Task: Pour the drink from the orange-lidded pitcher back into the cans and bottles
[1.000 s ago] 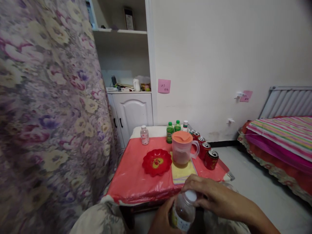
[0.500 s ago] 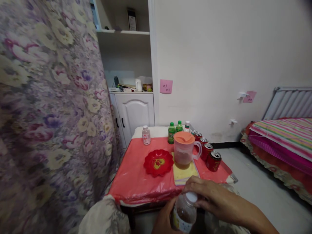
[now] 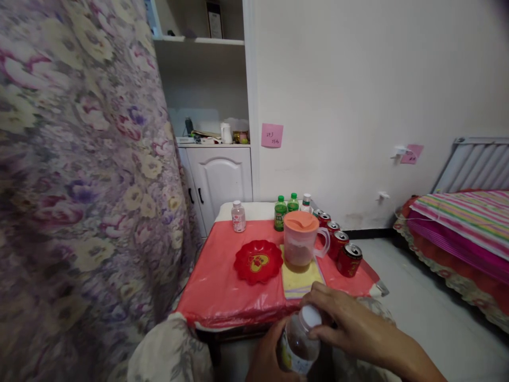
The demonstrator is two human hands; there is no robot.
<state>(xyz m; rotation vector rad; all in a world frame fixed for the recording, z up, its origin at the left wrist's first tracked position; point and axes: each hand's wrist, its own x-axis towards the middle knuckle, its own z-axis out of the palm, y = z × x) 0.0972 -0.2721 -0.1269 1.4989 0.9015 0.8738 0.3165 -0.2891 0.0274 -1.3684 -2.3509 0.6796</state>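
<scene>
At the bottom of the head view, in front of the table's near edge, my left hand [image 3: 267,354] is wrapped round a clear plastic bottle [image 3: 303,345] with a printed label. The bottle leans slightly to the right and has a white cap [image 3: 310,317]. From the right, my right hand [image 3: 345,321] grips the cap between thumb and fingers, though its far fingertips are partly hidden. Beyond the hands, a clear pitcher [image 3: 298,248] with an orange lid stands on a yellow cloth [image 3: 296,284]. A red scalloped plate [image 3: 243,265] lies to its left.
Several red cans [image 3: 349,261] line the table's right side. Two green-capped bottles [image 3: 280,215] and a white-capped bottle [image 3: 306,204] stand behind the pitcher. A small clear bottle [image 3: 238,218] is at the back left of the red-covered table [image 3: 214,286]. A flowered curtain [image 3: 91,185] hangs left; a bed [image 3: 469,228] is right.
My right thumb has shifted to the near side of the cap, and the right hand sits a little higher. My left hand still holds the bottle. The view has tipped slightly.
</scene>
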